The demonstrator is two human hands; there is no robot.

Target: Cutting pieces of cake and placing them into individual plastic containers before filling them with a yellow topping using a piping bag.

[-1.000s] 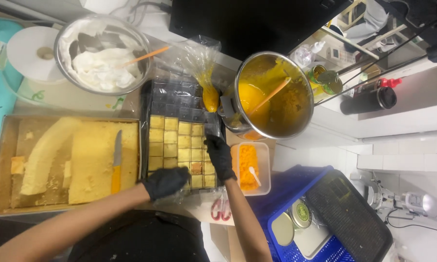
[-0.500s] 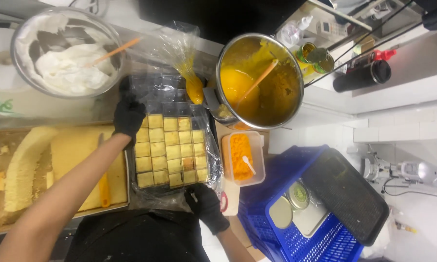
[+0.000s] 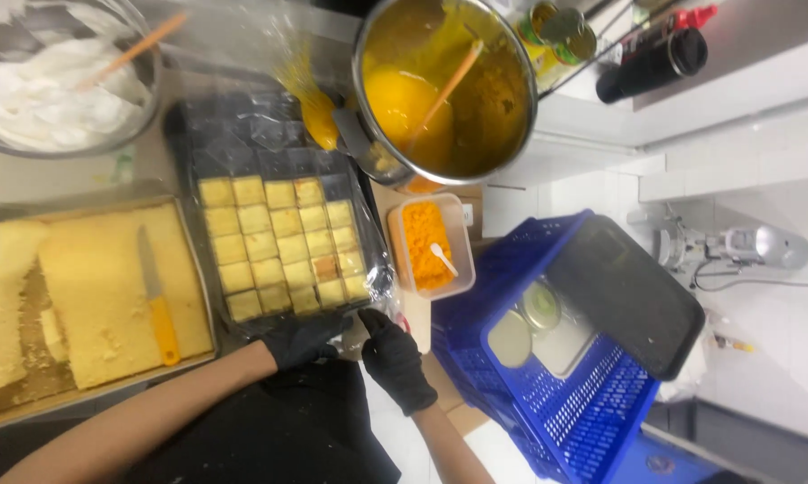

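Gloves cover both hands; the left hand (image 3: 305,339) and right hand (image 3: 393,358) sit close together, each curled on the near edge of the black tray (image 3: 243,161) of yellow cake squares (image 3: 283,246). The tray stretches away just beyond the fingers; a knife (image 3: 156,296) lies on sponge left of the left hand.

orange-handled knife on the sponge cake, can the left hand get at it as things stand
Probably yes. The knife lies in the open on top of the sponge cake with nothing covering it. The left hand is at the near edge of the tray of cake squares right beside it, with no obstacle between.
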